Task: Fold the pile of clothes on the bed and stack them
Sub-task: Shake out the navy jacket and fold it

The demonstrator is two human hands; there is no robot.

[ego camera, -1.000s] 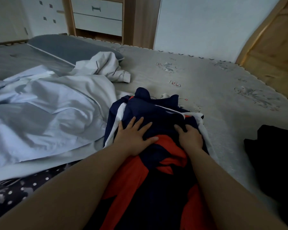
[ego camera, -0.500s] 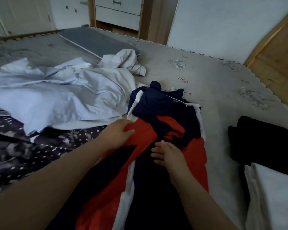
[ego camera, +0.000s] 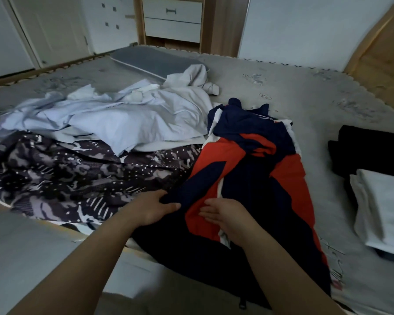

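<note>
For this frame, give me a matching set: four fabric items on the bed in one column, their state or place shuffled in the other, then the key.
Items
1. navy and red jacket
2. pale blue shirt
3. white folded garment
4. dark patterned garment

States
A. crumpled, far left, overlapping another garment's far edge
B. spread flat at left, near the bed edge
C. folded, far right
D. under both hands, in the middle

Pairs: 1-D, 2-A, 3-C, 4-B
</note>
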